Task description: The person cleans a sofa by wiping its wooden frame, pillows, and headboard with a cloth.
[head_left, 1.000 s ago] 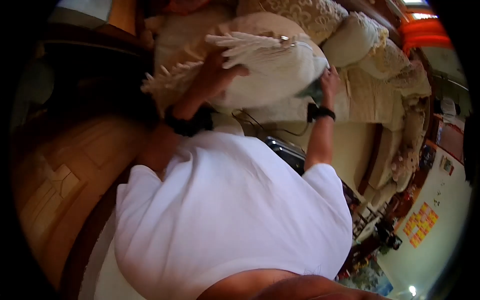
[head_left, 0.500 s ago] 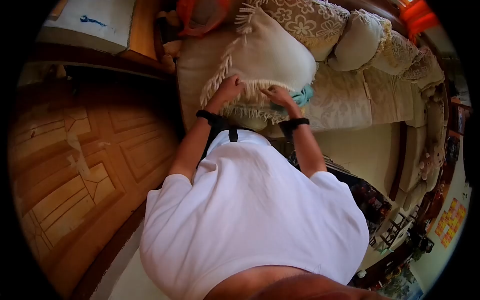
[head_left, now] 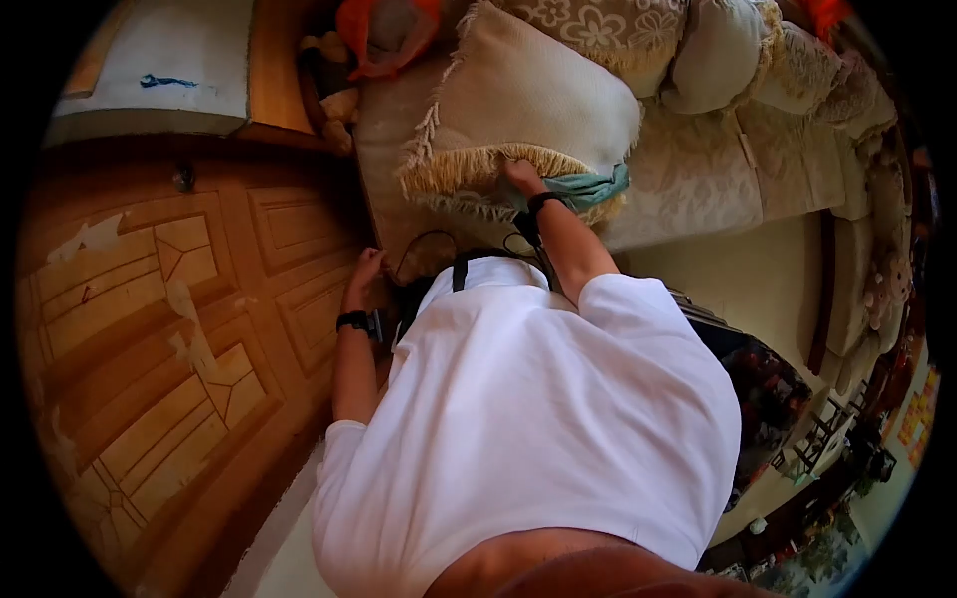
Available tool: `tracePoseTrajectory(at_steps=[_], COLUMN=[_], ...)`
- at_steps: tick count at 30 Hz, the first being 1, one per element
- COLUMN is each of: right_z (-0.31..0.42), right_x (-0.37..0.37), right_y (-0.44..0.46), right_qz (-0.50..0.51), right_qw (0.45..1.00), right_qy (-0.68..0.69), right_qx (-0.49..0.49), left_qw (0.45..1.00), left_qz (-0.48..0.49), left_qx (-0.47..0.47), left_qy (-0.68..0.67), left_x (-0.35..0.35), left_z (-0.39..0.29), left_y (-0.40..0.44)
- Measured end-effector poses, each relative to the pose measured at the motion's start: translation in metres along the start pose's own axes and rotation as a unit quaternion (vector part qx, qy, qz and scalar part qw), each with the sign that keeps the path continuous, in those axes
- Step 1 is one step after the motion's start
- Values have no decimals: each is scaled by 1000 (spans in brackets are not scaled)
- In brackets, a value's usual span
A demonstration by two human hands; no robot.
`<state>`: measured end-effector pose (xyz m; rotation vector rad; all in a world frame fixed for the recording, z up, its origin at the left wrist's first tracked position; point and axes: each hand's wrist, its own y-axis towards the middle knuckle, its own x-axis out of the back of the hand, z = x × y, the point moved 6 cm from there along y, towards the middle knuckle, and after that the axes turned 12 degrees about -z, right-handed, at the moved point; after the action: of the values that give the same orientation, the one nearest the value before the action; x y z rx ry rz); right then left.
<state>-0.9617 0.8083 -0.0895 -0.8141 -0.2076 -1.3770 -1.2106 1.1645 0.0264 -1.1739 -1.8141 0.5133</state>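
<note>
A cream cushion (head_left: 528,95) with fringed edges lies on the sofa seat in front of me. My right hand (head_left: 522,177) is closed on its near fringed edge, beside a teal cloth (head_left: 588,186) that sticks out from under the cushion's right corner. My left hand (head_left: 369,267) is away from the cushion, low and to the left near the sofa's front edge. Its fingers are curled together, and whether anything small is in them cannot be made out. A dark cable (head_left: 431,235) curves between that hand and my waist.
Patterned cushions (head_left: 598,35) line the sofa back. A red plastic bag (head_left: 391,35) and plush toys (head_left: 339,105) are at the upper left, beside a white-topped cabinet (head_left: 179,80). A wooden panelled door (head_left: 150,329) is at left. A dark patterned object (head_left: 763,399) stands at right.
My left hand has let go of the cushion's edge and moved down and left. My right hand has shifted slightly left along the fringe. The cushion now lies flatter.
</note>
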Motion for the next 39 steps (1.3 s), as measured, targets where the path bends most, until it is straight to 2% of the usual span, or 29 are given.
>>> tracePoseTrajectory(at_steps=[1, 2, 4, 5, 6, 8, 9, 11, 12, 13, 16, 18, 19, 21, 25, 26, 27, 28, 30, 32, 34, 35, 36, 37, 38, 39], right_z=[-17, -18, -3, -2, 4, 19, 22, 39, 48, 71, 63, 71, 72, 65, 65, 60, 47, 39, 59, 71, 51, 48, 55, 60, 64, 88], right_x=[-28, -28, -25, -18, -5, 25, 33, 59, 72, 94, 104, 126, 132, 141, 149, 146, 143, 146, 174, 208, 248, 263, 270, 281, 290, 300], right_y=[27, 31, 23, 20, 9, -10, -21, -40, -51, -64, -72, -83, -90, -100, -115, -115, -112, -108, -112, -115, -101, -95, -95, -104, -117, -130], right_qz=[-10, -10, 1, 1, -7, -23, 35, 84, 108, 112, 113, 124, 123, 126, 83, 85, 38, -12, -34, -75, -63, -54, -53, -76, -99, -126], right_qw=[988, 988, 944, 944, 959, 968, 986, 989, 989, 986, 988, 986, 986, 989, 986, 985, 981, 974, 959, 894, 874, 850, 851, 826, 798, 782], right_qy=[-48, -49, -166, -170, -79, 8, -3, -3, -5, 23, 30, 3, 10, 23, 140, 143, 185, 227, 279, 423, 470, 515, 515, 550, 582, 599], right_qx=[149, 146, 287, 282, 271, 248, 163, 123, 102, 121, 101, 108, 109, 70, 46, 44, 32, 23, 26, -128, -107, -93, -84, -100, -121, -119], left_qw=[1000, 1000, 1000, 999, 996, 977, 967, 951, 950, 950, 949, 940, 938, 944, 938, 937, 935, 934, 955, 942, 895, 893, 850, 800, 798, 807], left_qz=[2, -4, -4, -6, -5, -89, -115, -126, -108, -90, -44, -132, -134, -30, -13, -40, -68, -71, 9, 40, 69, 65, 104, 142, 141, 123], left_qx=[2, 10, 21, -8, -37, -187, -221, -283, -292, -299, -310, -295, -298, -308, -326, -323, -318, -319, -274, -279, -403, -406, -472, -536, -538, -566], left_qy=[1, 0, 0, -43, -85, 45, 55, 13, -3, -20, 42, 107, 113, 113, 118, 130, 143, 144, -109, -182, -180, -183, -208, -231, -233, -117], left_x=[-2, -3, -15, -26, -37, -49, -58, -81, -90, -99, -132, -166, -174, -202, -230, -235, -237, -239, -240, -251, -268, -278, -289, -291, -290, -291], left_z=[2, 0, 0, -10, -19, -72, -88, -136, -172, -210, -283, -283, -290, -300, -305, -307, -311, -318, -351, -383, -409, -416, -432, -450, -463, -477], left_y=[-3, -5, -6, 1, 9, 21, 37, 65, 61, 54, 31, 73, 74, 76, 72, 68, 60, 40, -25, -81, -109, -119, -136, -155, -161, -175])
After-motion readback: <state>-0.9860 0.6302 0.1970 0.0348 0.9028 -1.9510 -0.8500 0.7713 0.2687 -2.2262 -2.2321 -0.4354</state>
